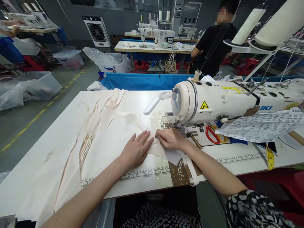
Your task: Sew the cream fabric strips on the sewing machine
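My left hand [137, 149] lies flat on the cream fabric [111, 136], fingers stretched out toward the sewing machine. Just right of it, my right hand [170, 138] is closed in a pinch at the fabric's edge. A small dark tip shows at its fingertips, too little to name. The fabric spreads over the left of the table, with a stack of folds [87, 145] in it. The white sewing machine [204, 99] stands beyond my right hand, its needle area partly hidden by the machine head and the hand.
Right of the machine bed lie red-handled scissors [212, 135], a wooden-handled tool [196, 141], a printed sheet [263, 125] and a yellow tape measure [270, 157]. Thread cones [249, 27] stand above. A printed ruler [147, 173] runs along the front edge. A person [215, 41] sits beyond.
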Available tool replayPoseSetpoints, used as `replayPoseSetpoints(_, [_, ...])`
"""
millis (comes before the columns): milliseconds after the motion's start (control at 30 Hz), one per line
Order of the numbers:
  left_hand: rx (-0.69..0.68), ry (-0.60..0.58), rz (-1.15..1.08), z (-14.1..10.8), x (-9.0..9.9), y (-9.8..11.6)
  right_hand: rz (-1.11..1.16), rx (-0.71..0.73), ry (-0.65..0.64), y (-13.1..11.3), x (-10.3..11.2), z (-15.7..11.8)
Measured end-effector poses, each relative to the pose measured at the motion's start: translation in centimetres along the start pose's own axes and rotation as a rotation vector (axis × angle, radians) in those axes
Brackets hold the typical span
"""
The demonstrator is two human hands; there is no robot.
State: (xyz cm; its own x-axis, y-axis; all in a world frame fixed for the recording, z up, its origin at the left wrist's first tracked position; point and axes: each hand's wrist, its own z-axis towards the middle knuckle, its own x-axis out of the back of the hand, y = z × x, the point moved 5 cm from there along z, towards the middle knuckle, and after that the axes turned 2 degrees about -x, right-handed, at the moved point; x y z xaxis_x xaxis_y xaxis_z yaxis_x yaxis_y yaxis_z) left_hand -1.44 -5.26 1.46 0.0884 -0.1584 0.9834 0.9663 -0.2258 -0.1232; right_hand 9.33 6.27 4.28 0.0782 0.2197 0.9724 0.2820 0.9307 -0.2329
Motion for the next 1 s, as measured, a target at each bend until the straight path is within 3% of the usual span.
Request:
replayPoseSetpoints(133, [0.017,0.042,0.002,1.3,0.7,-0.5,-0.006,-0.076,0.068,0.0,-0.6,0.8])
replayPoseSetpoints(367, [0.049,0.244,-0.001,1.6,0.3,1.3,0.076,-0.096,0.184,1.1,-0.2,0.9])
replayPoseSetpoints(567, [0.045,0.283,0.029,1.3,0.0,1.7,0.093,-0.051,0.231,0.8,0.0,0.6])
replayPoseSetpoints(767, [0.107,0.259,0.091,1.4,-0.3,2.1,0.105,-0.023,0.232,1.0,0.1,0.8])
replayPoseSetpoints(1000, [0.087,0.272,0.079,1.4,-0.4,2.1,0.065,0.007,0.206,1.0,-0.5,1.6])
